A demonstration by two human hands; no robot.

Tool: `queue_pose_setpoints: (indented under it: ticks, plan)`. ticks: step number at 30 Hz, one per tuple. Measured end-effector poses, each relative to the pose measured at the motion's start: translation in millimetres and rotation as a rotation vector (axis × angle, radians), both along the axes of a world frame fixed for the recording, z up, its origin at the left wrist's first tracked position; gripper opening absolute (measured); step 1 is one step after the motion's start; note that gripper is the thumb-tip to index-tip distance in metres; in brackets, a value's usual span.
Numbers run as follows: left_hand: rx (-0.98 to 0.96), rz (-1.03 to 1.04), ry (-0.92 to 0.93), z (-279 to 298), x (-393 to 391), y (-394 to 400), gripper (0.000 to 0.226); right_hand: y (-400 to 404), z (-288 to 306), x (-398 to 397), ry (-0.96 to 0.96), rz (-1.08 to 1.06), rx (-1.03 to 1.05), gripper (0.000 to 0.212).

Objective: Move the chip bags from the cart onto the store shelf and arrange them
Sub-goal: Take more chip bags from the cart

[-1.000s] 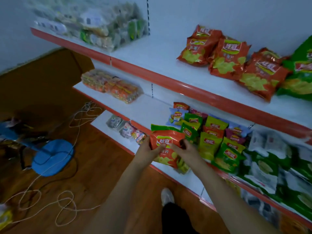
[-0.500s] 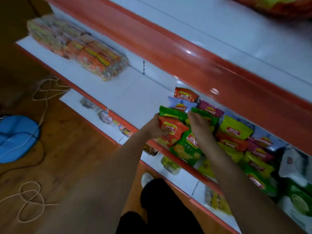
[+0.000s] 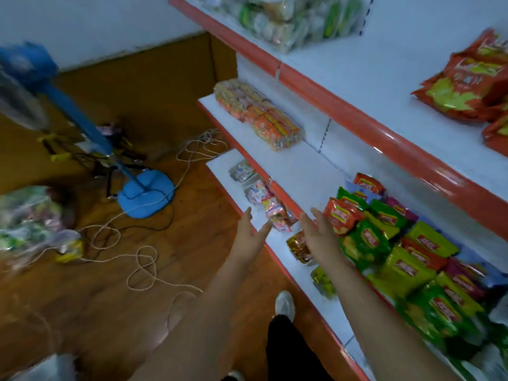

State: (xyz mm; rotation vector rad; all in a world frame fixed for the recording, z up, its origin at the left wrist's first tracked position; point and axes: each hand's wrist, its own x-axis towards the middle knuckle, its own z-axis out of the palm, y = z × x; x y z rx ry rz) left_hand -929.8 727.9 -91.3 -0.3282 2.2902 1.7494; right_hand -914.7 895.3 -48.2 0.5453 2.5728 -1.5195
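I see my two hands, left [image 3: 248, 229] and right [image 3: 316, 232], both empty with fingers straight. One white shoe [image 3: 285, 305] of mine shows on the floor. Three shelf levels with red edges are in view: top [image 3: 357, 111], middle [image 3: 286, 199] and bottom [image 3: 324, 306]. On the middle shelf there is one long wrapped pack [image 3: 258, 114] and a heap of small chip bags [image 3: 398, 243], too overlapped and blurred for me to count. On the top shelf I count at least two big orange bags [image 3: 464, 83] and one clear bundle [image 3: 288, 20]. One blue stand [image 3: 145, 193] and one loose rope [image 3: 143, 259] are on the floor.
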Motion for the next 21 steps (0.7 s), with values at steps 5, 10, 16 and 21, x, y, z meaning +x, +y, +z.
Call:
queue_pose_setpoints:
  ticks: [5,10,16,21]
  plan:
    - [-0.016,0.302,0.02,45.2,125.2,-99.8,0.074,-106.9,22.5,74.8,0.047,0.36,-0.006,0.059]
    - [0.007,0.629,0.093,80.0,259.0,-169.0,0.073,-191.6,36.5,158.5,0.08,0.744,-0.04,0.062]
    - [-0.092,1.0,0.107,83.9,450.4,-184.1,0.076,-261.6,27.5,291.8,0.081,1.139,-0.229,0.058]
    - [-0.062,1.147,-0.01,80.1,595.5,-169.8,0.056,-268.3,13.2,433.0,-0.08,1.348,-0.28,0.073]
